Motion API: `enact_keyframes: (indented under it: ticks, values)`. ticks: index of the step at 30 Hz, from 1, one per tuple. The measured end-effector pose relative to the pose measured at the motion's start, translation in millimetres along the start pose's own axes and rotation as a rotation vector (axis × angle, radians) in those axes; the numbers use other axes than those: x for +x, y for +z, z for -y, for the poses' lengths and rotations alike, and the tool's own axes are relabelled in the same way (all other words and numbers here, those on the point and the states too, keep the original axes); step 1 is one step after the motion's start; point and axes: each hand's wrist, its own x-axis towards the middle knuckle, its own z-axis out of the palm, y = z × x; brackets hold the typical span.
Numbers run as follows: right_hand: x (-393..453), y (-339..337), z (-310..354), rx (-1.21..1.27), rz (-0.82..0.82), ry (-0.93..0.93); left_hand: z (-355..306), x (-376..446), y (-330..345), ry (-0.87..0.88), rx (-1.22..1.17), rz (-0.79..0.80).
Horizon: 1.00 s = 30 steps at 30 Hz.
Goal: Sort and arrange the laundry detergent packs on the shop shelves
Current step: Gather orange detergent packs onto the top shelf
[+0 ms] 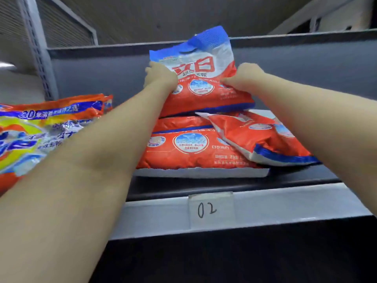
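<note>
Two bare forearms, no sleeves in view; left grip (pixel 161 77) and right grip (pixel 245 77) wear no gloves.

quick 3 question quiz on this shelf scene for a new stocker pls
1. True or false: both hands grip the same pack, the top red pack.
2. Multiple choice: what is handwritten on the shelf label? A) 20 B) 02 C) 12
3. Fill in: the orange and yellow packs lie to the ____ of the red stack.

Key
1. True. The left hand grips its left edge and the right hand pinches its right edge, holding it tilted up over the flat red pack below. Another tilted red pack leans beside them.
2. B
3. left
</note>
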Motion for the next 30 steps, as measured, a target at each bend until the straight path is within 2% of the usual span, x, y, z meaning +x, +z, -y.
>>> enact_keyframes:
  ticks: [3, 7, 13, 15, 22, 27, 30]
  values:
    - [-5, -1, -6, 0.024, 0.012, -0.023, -1, -7, -3, 0.015, 0.065, 0.029]
    - [-16, -11, -28, 0.212, 0.069, -0.019, -1, -39, -7, -0.019, 0.022, -0.002]
    - [-50, -33, -62, 0.157, 0.123, -0.113, 0, -100, -20, -0.045, 0.095, -0.069]
    - [-66, -39, -73, 0.127, 0.115, -0.136, 0, -123, -24, -0.026, 0.128, -0.047]
    - [-142, -59, -104, 0.051, 0.052, -0.349, -19, -243, -33, 0.307, 0.065, 0.026]
    - [-208, -81, -131, 0.027, -0.078, -0.587, -24, -328, -26, 0.623, 0.027, -0.046]
    - [-252, -82, -162, 0.069, -0.119, -0.651, -10, -373, -13, 0.741, 0.084, -0.072]
